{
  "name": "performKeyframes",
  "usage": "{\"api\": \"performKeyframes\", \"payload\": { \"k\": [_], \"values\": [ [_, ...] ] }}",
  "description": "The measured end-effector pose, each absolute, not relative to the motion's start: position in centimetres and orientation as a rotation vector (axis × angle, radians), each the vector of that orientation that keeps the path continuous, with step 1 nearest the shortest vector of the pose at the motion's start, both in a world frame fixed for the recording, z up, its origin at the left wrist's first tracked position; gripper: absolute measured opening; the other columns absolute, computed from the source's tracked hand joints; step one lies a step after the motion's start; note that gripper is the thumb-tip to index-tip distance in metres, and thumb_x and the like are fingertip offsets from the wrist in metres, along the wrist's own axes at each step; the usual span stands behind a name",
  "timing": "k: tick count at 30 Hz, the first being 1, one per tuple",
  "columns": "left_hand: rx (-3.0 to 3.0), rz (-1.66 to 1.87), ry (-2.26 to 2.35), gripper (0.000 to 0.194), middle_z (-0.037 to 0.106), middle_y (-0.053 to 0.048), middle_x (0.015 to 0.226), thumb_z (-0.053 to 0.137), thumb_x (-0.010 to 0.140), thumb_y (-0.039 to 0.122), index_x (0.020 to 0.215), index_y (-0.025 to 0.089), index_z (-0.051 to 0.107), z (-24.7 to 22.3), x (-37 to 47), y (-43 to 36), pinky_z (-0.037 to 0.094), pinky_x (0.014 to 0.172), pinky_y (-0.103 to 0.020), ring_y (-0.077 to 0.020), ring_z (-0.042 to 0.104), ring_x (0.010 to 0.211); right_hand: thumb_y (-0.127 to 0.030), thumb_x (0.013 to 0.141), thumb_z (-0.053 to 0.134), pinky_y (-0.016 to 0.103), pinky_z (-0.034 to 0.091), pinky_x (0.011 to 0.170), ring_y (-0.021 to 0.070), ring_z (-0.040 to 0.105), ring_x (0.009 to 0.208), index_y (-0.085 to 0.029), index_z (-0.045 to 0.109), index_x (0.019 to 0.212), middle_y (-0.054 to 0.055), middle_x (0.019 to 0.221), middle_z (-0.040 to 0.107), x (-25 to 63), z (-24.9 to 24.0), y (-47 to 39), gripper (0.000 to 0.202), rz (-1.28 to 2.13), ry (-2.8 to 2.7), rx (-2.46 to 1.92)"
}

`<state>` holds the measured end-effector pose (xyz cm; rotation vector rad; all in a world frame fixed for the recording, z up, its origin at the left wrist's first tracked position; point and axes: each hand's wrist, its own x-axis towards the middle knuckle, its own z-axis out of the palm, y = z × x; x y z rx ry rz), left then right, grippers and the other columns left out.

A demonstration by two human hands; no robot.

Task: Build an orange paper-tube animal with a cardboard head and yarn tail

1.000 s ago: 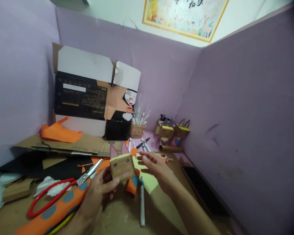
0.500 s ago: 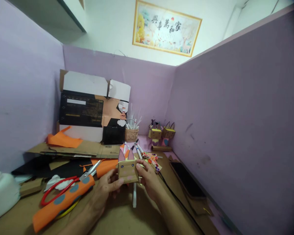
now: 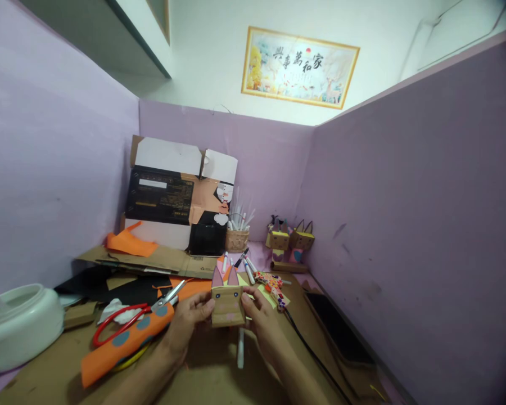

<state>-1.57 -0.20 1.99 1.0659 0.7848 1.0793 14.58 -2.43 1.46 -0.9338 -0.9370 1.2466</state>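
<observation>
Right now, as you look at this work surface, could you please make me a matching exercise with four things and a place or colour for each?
Column one
1. nearest cardboard head
2. scissors
3. long spotted tube
4. woven basket

Column two
A. silver and red
B. directly beside the propped-up carton
C. between the left hand and the right hand
D. mostly orange

Right pairs: 1-C, 2-A, 3-D, 4-B.
</observation>
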Motion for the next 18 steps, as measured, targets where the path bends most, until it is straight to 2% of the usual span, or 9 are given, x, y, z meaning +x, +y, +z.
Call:
{"api": "performKeyframes", "payload": {
  "k": [5,9,14,18],
  "values": [
    [1.041,1.102,0.802,0.045,0.068,-0.010,0.080,0.075,0.059,0.039,0.091,0.010,0.065,1.8,-1.5,-0.1,0.045,0.059,-0.025,-0.0200,0.063,0.070,-0.054,0.063,0.068,0.025,0.049,0.049,0.0183,0.062,0.071,-0.020,0.054,0.093,0.002,0.082,0.060,14.3,1.7,-2.6,0.048,1.221,-0.964,-0.995],
    [1.028,1.132,0.852,0.049,0.067,-0.007,0.074,0.076,0.056,0.041,0.090,0.009,0.063,1.5,-1.5,0.6,0.041,0.051,-0.022,-0.0152,0.059,0.060,-0.056,0.065,0.065,0.025,0.051,0.049,0.0211,0.062,0.079,-0.020,0.056,0.094,0.004,0.090,0.061,14.2,1.7,-2.9,0.048,1.202,-0.947,-1.024],
    [0.963,1.213,0.925,0.044,0.057,0.001,0.059,0.075,0.056,0.039,0.087,0.011,0.061,1.5,-2.1,1.5,0.035,0.045,-0.018,-0.0085,0.048,0.049,-0.051,0.063,0.069,0.031,0.054,0.059,0.0274,0.059,0.097,-0.020,0.058,0.097,0.009,0.105,0.062,14.1,1.4,-2.7,0.047,1.092,-1.001,-1.042],
    [0.992,1.242,0.917,0.045,0.059,0.000,0.064,0.076,0.057,0.037,0.089,0.011,0.058,1.5,-2.2,1.5,0.037,0.046,-0.019,-0.0103,0.052,0.054,-0.032,0.064,0.071,0.040,0.051,0.081,0.0283,0.057,0.105,-0.020,0.055,0.109,0.010,0.112,0.062,13.3,0.9,-2.8,0.049,0.981,-1.236,-0.961]
  ]
}}
